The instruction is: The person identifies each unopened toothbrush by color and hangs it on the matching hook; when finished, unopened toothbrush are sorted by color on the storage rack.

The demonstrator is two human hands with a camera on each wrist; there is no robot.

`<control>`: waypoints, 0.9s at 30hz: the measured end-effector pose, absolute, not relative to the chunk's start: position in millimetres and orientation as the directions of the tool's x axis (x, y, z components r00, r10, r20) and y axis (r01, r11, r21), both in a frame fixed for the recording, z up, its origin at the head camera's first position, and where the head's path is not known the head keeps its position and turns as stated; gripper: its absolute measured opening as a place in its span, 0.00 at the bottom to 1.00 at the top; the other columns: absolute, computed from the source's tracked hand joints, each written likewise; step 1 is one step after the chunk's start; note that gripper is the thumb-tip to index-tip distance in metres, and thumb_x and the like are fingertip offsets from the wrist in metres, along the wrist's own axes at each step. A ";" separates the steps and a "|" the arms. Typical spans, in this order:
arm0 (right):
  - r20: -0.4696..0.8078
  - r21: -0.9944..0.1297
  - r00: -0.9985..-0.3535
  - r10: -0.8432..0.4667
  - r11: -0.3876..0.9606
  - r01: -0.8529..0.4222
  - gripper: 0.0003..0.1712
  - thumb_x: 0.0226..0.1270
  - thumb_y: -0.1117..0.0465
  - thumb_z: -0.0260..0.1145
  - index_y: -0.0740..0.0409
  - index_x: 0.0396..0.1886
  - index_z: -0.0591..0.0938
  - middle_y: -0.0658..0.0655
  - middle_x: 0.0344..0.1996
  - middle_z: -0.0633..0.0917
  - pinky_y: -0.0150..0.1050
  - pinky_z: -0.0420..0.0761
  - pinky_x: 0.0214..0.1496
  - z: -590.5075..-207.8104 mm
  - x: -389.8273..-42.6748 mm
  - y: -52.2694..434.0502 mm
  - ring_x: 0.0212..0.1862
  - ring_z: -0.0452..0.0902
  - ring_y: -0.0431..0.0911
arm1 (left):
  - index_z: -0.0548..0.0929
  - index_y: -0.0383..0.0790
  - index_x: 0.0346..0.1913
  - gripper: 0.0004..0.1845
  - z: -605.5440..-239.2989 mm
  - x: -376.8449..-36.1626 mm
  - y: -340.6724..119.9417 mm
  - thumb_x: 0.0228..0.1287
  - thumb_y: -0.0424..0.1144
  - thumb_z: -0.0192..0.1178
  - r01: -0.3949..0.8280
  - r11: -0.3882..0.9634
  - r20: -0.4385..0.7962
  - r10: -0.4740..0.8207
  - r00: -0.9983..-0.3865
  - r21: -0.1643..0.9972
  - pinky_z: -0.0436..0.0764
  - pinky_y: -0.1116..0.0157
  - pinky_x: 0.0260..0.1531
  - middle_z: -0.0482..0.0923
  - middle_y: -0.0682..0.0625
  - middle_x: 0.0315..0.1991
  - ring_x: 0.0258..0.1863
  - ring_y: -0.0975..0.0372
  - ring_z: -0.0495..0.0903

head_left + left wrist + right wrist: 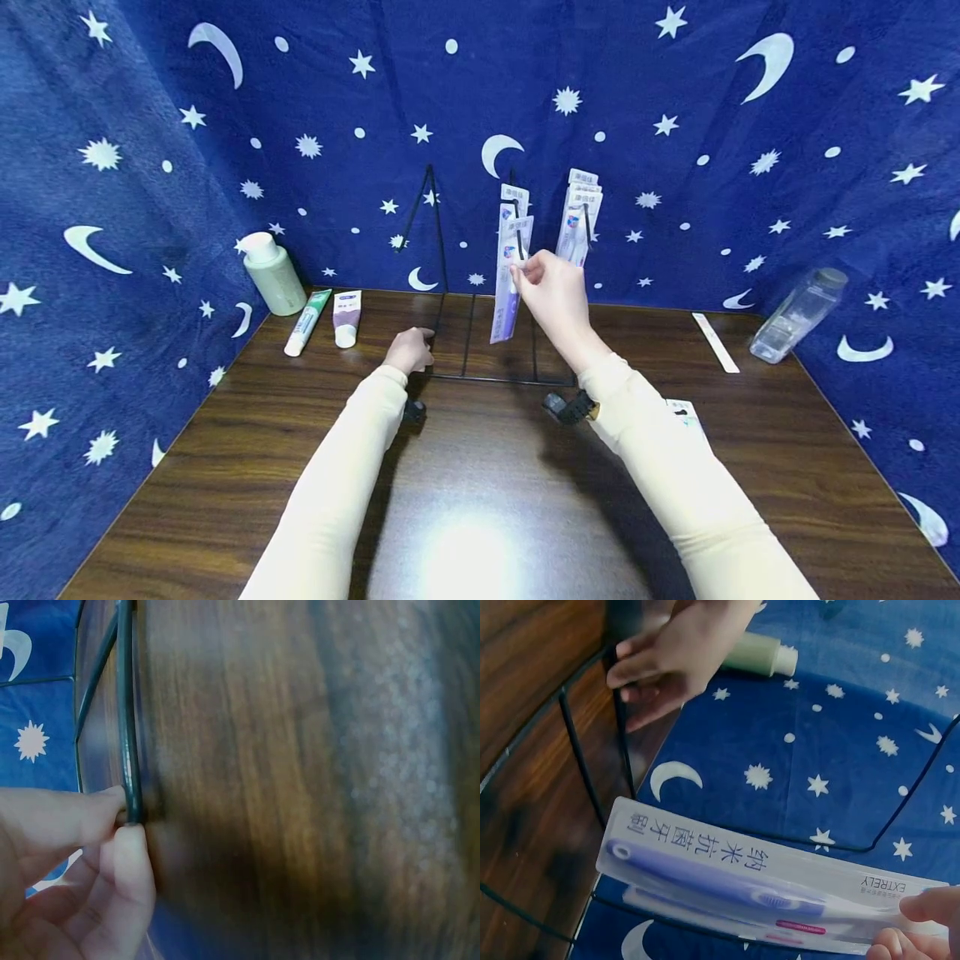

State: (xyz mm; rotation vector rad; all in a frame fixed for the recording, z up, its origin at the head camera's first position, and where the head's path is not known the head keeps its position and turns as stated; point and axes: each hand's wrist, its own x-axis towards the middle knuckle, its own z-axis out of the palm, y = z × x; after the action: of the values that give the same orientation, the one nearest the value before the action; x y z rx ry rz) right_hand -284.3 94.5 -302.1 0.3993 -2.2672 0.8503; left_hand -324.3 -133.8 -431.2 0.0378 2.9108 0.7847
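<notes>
The toothbrush pack point(508, 287) hung at the rack point(480, 333), pinched near its top by the right hand point(551, 292). In the right wrist view the pack point(765, 889) showed a purple brush under clear plastic, and the fingers point(930, 907) closed on its card end, so that grip was tight on the pack. More packs point(577, 221) hung on the rack just right of the held one, and another sat behind it.

The left hand point(408, 350) was at the rack's front left corner. In the left wrist view its thumb and finger point(127, 855) pinched the black wire point(127, 712) of the rack's base, so this grip was closed on the wire.

The rack stood on the brown surface point(480, 500) against the starry blue cloth point(675, 125). Left of the rack lay a white tube point(346, 318), then a green-and-white tube point(306, 323), and beyond them a pale green bottle point(270, 273). Right of the rack lay a white strip point(715, 342), and farther right a clear bottle point(798, 315) on its side. A card point(686, 412) lay partly under the right sleeve.
</notes>
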 end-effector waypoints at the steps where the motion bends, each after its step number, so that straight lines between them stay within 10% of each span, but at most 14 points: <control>1: 0.689 -0.456 -0.724 -0.045 0.749 -0.481 0.11 0.58 0.60 0.67 0.65 0.25 0.81 0.60 0.20 0.85 0.45 0.79 0.32 -301.7 -287.8 94.1 0.24 0.82 0.51 | 0.75 0.34 0.61 0.31 -431.1 -324.1 -133.8 0.48 0.27 0.60 -0.005 0.870 -0.111 0.057 -0.992 0.492 0.82 0.63 0.40 0.83 0.46 0.35 0.33 0.54 0.85; 17: 0.703 -0.384 -0.710 -0.020 0.830 -0.404 0.14 0.58 0.59 0.68 0.66 0.22 0.79 0.60 0.19 0.83 0.46 0.78 0.31 -293.3 -323.4 89.5 0.24 0.80 0.53 | 0.76 0.35 0.61 0.29 -429.3 -322.6 -129.3 0.51 0.28 0.60 0.023 0.887 -0.089 0.073 -0.993 0.461 0.80 0.62 0.46 0.85 0.43 0.39 0.36 0.52 0.85; 27: 0.568 -0.493 -0.823 -0.011 0.796 -0.351 0.16 0.59 0.60 0.68 0.68 0.42 0.83 0.60 0.23 0.86 0.45 0.80 0.38 -287.9 -308.1 91.1 0.28 0.83 0.51 | 0.75 0.36 0.61 0.31 -430.4 -325.1 -132.2 0.49 0.28 0.59 -0.007 0.878 -0.120 0.058 -0.991 0.478 0.81 0.64 0.40 0.84 0.46 0.35 0.24 0.58 0.85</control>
State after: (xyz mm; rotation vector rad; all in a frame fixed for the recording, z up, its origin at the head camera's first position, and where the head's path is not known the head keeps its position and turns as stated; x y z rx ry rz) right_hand -308.1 91.1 -287.9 0.2684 -2.4270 0.8138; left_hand -325.1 -132.2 -430.4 0.0395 2.9172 0.7430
